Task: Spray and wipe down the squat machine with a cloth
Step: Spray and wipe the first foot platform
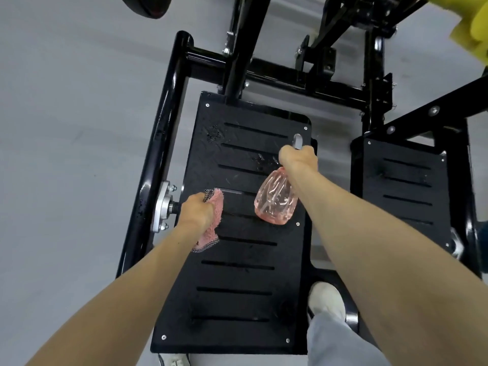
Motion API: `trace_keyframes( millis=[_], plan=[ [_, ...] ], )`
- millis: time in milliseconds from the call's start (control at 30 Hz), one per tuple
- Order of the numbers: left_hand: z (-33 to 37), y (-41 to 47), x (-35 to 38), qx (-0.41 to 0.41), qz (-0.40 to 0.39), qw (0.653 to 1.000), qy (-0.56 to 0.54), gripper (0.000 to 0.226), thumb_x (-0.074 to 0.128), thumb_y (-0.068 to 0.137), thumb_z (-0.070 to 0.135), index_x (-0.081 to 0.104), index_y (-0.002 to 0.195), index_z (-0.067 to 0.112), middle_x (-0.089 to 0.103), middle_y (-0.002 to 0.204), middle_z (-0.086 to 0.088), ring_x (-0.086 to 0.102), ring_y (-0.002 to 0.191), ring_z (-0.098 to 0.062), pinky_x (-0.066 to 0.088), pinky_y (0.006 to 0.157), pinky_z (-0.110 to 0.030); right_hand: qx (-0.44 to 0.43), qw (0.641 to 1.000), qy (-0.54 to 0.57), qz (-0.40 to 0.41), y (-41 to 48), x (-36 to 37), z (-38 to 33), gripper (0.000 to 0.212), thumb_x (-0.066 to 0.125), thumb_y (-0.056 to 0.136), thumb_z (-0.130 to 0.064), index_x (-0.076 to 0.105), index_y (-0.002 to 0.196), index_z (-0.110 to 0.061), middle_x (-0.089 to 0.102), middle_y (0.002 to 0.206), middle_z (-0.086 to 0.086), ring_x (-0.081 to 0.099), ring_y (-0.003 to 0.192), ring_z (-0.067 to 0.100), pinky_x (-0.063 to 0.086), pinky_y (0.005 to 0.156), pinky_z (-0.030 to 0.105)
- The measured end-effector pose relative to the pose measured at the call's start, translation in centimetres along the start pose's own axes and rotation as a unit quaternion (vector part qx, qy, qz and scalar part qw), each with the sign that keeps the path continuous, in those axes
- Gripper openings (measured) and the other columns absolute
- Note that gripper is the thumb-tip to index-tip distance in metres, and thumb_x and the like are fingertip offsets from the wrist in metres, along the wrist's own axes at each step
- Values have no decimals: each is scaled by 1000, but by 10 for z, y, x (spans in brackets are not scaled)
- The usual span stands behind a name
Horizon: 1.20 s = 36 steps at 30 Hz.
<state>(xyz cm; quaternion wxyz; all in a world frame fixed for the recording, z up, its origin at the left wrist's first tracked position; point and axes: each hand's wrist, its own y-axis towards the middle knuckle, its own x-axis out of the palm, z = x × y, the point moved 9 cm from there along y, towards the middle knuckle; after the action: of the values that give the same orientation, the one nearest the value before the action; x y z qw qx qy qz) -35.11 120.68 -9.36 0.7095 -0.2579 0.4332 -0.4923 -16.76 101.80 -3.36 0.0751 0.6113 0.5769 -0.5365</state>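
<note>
My right hand (298, 157) is wrapped tight around the neck of a clear pink plastic spray bottle (274, 200), fingers closed on the trigger head; its grey nozzle (298, 140) pokes out past my knuckles toward twelve o'clock. The bottle's body hangs below my wrist toward seven o'clock. My left hand (197, 211) is fisted around a fuzzy pink cloth with a checked edge (211, 220), which bulges out at three o'clock and trails at five. Both hands hover over the squat machine's black slotted footplate (237, 260), where wet droplets (215, 133) glisten at eleven o'clock from the nozzle. A silver bearing mount (162, 207) sits at nine o'clock of my left hand, on the glossy black tubular frame (158, 143). A second black footplate (406, 186) lies at three o'clock. My white shoe (326, 297) stands at five o'clock.
</note>
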Motion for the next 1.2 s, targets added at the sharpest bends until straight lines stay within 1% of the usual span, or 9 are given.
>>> trace_keyframes(
  millis=[133, 233, 433, 567, 700, 867, 967, 1100, 1200],
  plan=[
    [3, -4, 8, 0, 3, 1000, 20, 17, 41, 99, 9, 58, 97, 10, 51, 114, -10, 49, 77, -17, 36, 81, -29, 27, 999, 3, 41, 2, -26, 45, 20, 47, 81, -24, 48, 97, -14, 62, 96, 5, 63, 92, 30, 52, 87, 41],
    [4, -12, 19, 4, -13, 999, 31, 37, 42, 99, 9, 47, 136, 3, 48, 138, -13, 51, 117, -30, 39, 95, -32, 62, 997, 8, 50, -8, -38, 82, 14, 50, 81, -19, 45, 92, -13, 54, 83, 2, 62, 91, 29, 52, 87, 41],
    [-13, -36, 40, -12, -27, 999, 30, 46, 43, 100, 14, 37, 144, 4, 40, 146, -14, 45, 128, -31, 38, 99, -33, 96, 995, -18, 9, -57, -22, 159, 11, 52, 84, -20, 46, 89, -12, 60, 92, 9, 62, 89, 30, 52, 85, 41],
    [-29, -52, 28, 10, 8, 1000, 11, 32, 37, 99, 6, 51, 127, 2, 52, 109, -5, 47, 98, -23, 35, 80, -28, 67, 997, -36, -13, -101, 6, 185, 11, 55, 83, -18, 57, 90, -10, 60, 85, 7, 60, 81, 27, 50, 76, 33],
    [-60, -73, -2, -32, 25, 999, -19, 44, 38, 101, 8, 34, 145, 4, 38, 146, -9, 39, 133, -31, 38, 102, -38, -5, 995, -59, -76, -135, 42, 169, 10, 57, 81, -17, 62, 88, -14, 63, 80, 5, 61, 74, 24, 50, 69, 33],
    [-100, -86, -37, -64, 30, 997, -36, 27, 45, 97, 8, 56, 120, 1, 63, 106, -12, 61, 89, -26, 53, 82, -37, -53, 988, -69, -128, -162, 70, 127, 5, 54, 81, -14, 56, 76, -16, 54, 68, -1, 54, 66, 22, 42, 60, 28],
    [-117, -96, -48, -63, 42, 996, -45, 33, 45, 97, 15, 53, 125, -1, 59, 122, -14, 58, 106, -31, 47, 93, -37, -83, 979, -112, -148, -192, 90, 123, 17, 53, 82, -13, 51, 65, -15, 50, 61, -1, 51, 60, 23, 40, 57, 28],
    [-140, -112, -52, -66, 51, 995, -52, 22, 48, 98, 18, 57, 81, 8, 62, 93, -12, 57, 83, -25, 44, 71, -27, -97, 967, -153, -177, -235, 121, 158, 5, 54, 82, -14, 57, 78, -12, 57, 73, 4, 58, 71, 29, 46, 66, 32],
    [-156, -121, -52, -74, 43, 995, -50, 19, 49, 98, 20, 59, 86, 8, 61, 87, -8, 58, 75, -22, 44, 62, -25, -38, 973, -133, -186, -255, 128, 201, 8, 57, 82, -15, 60, 88, -11, 60, 81, 5, 58, 76, 26, 46, 67, 31]
  ],
)
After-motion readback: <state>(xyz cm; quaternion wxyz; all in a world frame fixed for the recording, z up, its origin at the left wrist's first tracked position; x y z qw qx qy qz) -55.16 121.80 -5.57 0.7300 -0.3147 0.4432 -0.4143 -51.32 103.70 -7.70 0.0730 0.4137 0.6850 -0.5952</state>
